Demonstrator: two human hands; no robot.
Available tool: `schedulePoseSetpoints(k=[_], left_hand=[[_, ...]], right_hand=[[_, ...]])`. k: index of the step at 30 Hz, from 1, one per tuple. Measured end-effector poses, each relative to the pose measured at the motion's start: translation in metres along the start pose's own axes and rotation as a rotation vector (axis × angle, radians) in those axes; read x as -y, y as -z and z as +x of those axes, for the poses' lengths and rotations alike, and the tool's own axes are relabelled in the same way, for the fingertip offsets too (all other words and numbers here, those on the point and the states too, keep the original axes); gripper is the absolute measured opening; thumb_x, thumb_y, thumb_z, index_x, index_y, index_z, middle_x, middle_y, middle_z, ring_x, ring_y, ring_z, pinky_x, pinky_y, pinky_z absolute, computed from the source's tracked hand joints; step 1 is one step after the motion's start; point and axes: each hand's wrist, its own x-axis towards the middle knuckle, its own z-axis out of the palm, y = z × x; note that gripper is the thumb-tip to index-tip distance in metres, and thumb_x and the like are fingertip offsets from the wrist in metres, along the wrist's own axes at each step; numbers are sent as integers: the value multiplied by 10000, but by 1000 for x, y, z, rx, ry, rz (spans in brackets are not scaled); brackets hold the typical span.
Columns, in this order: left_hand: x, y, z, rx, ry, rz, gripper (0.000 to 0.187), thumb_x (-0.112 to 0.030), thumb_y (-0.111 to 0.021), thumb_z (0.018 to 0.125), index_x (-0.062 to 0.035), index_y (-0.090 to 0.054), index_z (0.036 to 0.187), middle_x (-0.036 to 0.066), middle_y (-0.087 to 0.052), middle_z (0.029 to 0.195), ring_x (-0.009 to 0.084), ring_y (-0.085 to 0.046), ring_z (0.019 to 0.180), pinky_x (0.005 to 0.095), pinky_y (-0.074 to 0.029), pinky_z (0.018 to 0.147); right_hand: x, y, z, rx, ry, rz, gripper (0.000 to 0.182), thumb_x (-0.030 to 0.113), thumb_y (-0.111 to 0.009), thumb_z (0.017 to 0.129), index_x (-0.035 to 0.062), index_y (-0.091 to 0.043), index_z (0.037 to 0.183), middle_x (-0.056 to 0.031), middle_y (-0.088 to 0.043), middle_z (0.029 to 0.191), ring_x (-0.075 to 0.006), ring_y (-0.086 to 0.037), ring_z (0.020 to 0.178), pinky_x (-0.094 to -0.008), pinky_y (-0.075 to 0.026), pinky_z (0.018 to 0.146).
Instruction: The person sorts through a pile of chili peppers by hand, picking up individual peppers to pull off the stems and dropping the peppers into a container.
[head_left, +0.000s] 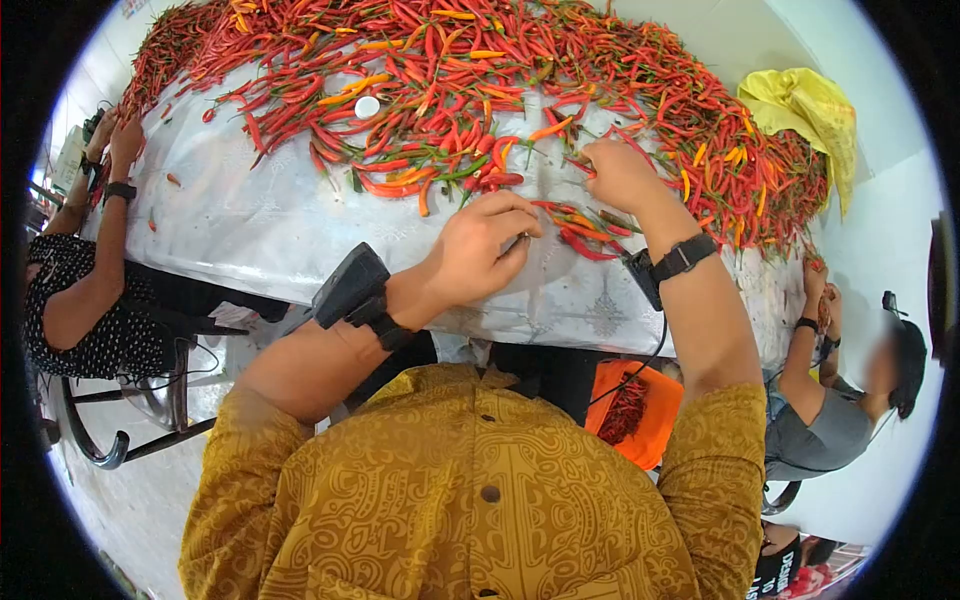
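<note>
My left hand [485, 248] is over the white table covering with its fingers curled together. What they hold, if anything, is too small to make out. My right hand [622, 176] reaches to the edge of the heap, thumb and fingers pinched on a red chili pepper [579, 164]. Between my hands and a little below the right one lies a small bunch of red and orange chilies [588, 232] with green stems. Just beyond my left hand, more loose chilies [410, 180] lie at the front of the large chili heap [450, 60].
The table covering [220, 210] is pale and shiny. A white round cap [367, 107] sits among the chilies. At right hangs a yellow sack [800, 100]; below the table edge is an orange bag [628, 410] holding chilies. People work at left [85, 300] and right [825, 410].
</note>
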Motion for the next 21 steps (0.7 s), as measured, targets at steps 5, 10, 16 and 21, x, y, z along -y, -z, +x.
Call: schedulePoseSetpoints(k=[5,10,16,21], left_hand=[[0,0,1,-6,4,-1,187,3,-551,685,-31,-605,860,122,-569,931,290,-568,868,351,-465,761],[1,0,0,4,10,5,183,-2,-550,687,-27,-605,860,122,-572,942,286,-566,882,352,-464,770],[1,-2,1,13,1,-3,177,0,-544,690,-24,-605,855,122,-574,947,286,-569,885,350,-463,772],[0,-1,0,19,11,-16,184,-2,-546,687,-26,-602,861,121,-571,954,285,-568,889,348,-463,774]], right_hand=[[-2,9,1,143,-68,50,178,88,-623,650,48,-607,822,-160,-605,877,-320,-587,863,-418,-466,752],[-2,29,-11,112,-132,175,172,94,-627,652,39,-615,815,-159,-616,827,-309,-596,803,-390,-471,715],[-34,51,-46,80,-192,416,189,37,-595,675,8,-617,861,-110,-604,747,-191,-575,679,-314,-456,620],[-33,51,-48,31,-325,762,168,36,-587,721,-30,-600,875,-78,-604,733,-129,-552,654,-273,-452,617]])
